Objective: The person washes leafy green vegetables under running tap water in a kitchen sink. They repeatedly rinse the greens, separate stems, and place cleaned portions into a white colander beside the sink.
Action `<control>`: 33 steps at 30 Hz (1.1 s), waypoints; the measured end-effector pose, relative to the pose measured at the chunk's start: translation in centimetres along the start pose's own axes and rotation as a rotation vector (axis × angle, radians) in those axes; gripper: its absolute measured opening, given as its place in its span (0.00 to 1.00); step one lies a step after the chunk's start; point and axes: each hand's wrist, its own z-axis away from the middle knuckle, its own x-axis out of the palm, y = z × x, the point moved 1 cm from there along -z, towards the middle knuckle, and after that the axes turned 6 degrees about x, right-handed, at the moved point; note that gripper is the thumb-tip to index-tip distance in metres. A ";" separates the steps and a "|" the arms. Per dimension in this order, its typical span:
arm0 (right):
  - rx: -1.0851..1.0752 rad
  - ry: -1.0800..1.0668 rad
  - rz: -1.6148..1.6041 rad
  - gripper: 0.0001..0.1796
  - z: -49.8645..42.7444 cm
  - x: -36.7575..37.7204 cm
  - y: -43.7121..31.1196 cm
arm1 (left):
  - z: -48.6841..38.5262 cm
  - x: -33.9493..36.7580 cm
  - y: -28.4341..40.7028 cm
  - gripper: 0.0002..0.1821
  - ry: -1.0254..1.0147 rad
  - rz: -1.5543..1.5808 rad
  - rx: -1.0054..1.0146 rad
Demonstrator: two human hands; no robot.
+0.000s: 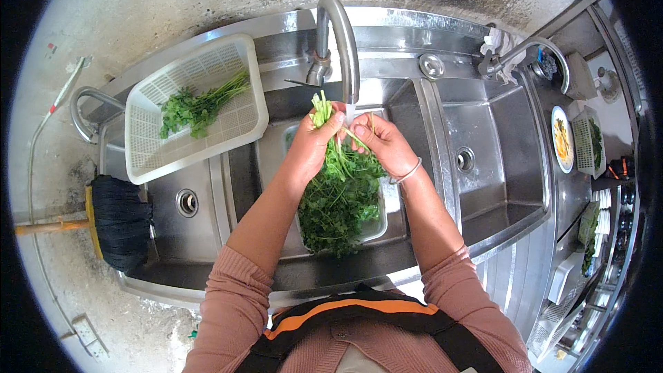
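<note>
My left hand [317, 137] grips a bunch of leafy green herbs, probably cilantro, by its pale stems [322, 109]. Close beside it, my right hand [380, 142] pinches a few stems [355, 137] between thumb and fingers. Both hands are just below the spout of a steel gooseneck faucet [350, 62], and water [350, 112] runs from it. Beneath them, more herbs [331, 217] fill much of a clear plastic tub [380, 228] in the middle basin. Where the held leaves end and those in the tub begin, I cannot tell.
A white perforated basket [140, 166] holding herbs [199, 109] rests across the left basin [171, 243]. A black mop head [121, 223] hangs over that basin's edge. On the right are another basin [481, 181], a second faucet [538, 44], and a plate of food [563, 140].
</note>
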 end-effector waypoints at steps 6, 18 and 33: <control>-0.026 0.008 0.260 0.09 -0.1 0.7 0.1 | 0.3 -0.2 1.1 0.11 -0.058 -0.123 -0.021; -0.086 0.530 0.635 0.10 0.4 2.9 0.3 | 0.7 -0.6 0.9 0.26 -0.076 -0.065 -0.025; -0.172 0.565 0.739 0.09 -0.3 2.1 -0.8 | 1.2 0.0 3.1 0.27 -0.141 -0.266 -0.067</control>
